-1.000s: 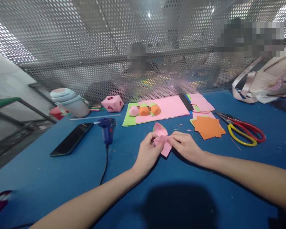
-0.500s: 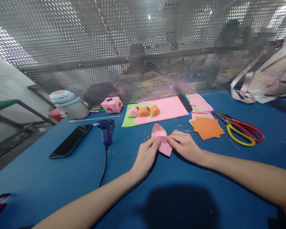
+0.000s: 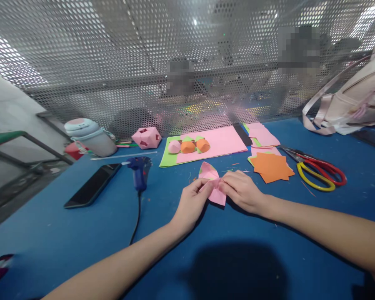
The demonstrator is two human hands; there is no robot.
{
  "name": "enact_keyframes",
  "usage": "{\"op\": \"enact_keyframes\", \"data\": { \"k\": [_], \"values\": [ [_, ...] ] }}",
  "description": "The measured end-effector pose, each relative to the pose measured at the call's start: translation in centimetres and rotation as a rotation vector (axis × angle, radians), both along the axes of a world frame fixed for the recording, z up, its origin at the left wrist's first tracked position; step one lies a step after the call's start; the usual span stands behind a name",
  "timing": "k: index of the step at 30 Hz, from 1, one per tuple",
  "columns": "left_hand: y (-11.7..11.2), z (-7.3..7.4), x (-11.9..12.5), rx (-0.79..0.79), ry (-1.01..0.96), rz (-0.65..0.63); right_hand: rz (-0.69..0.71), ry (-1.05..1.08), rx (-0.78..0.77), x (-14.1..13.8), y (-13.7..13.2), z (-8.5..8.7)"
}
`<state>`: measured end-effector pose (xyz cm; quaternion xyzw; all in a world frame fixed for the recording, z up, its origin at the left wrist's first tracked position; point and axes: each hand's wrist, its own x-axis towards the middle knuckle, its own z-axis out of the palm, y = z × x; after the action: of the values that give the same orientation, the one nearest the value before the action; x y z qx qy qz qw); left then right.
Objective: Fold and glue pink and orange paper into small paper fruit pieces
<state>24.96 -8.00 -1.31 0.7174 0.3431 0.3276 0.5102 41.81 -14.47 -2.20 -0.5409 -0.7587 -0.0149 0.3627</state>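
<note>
A folded pink paper piece [image 3: 217, 194] lies on the blue table [image 3: 81, 241], pinched from both sides. My left hand [image 3: 192, 202] grips its left edge with curled fingers. My right hand [image 3: 242, 191] presses and pinches its right edge. Just behind the hands lies a second folded pink piece [image 3: 208, 170] with a green edge.
Behind are pink and green sheets [image 3: 220, 143] with three paper balls [image 3: 189, 146], a pink paper polyhedron [image 3: 146, 137], orange star cutouts [image 3: 271, 166], scissors [image 3: 317, 173], a blue glue gun [image 3: 140, 170] with cord, a phone [image 3: 92, 185], a bottle [image 3: 89, 136], a pink bag [image 3: 353, 104] and a perforated metal screen [image 3: 112, 62].
My hands have drawn slightly closer together on the pink paper, folding it tighter. Everything else on the table stays where it was.
</note>
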Motion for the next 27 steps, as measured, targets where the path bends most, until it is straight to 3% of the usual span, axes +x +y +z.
{"op": "enact_keyframes", "data": {
  "k": [9,15,20,27],
  "values": [
    [-0.1,-0.57,0.48,-0.044,0.022,-0.022,-0.038,0.039,0.02,-0.17,0.39,-0.76],
    [-0.13,-0.42,0.49,0.064,0.075,0.105,-0.058,0.013,0.026,-0.29,0.26,-0.79],
    [-0.14,-0.46,0.46,0.106,0.067,0.09,-0.009,-0.001,0.025,-0.2,0.28,-0.87],
    [-0.21,-0.31,0.59,0.038,0.081,0.071,0.011,-0.006,0.004,-0.07,0.2,-0.85]
  ]
}}
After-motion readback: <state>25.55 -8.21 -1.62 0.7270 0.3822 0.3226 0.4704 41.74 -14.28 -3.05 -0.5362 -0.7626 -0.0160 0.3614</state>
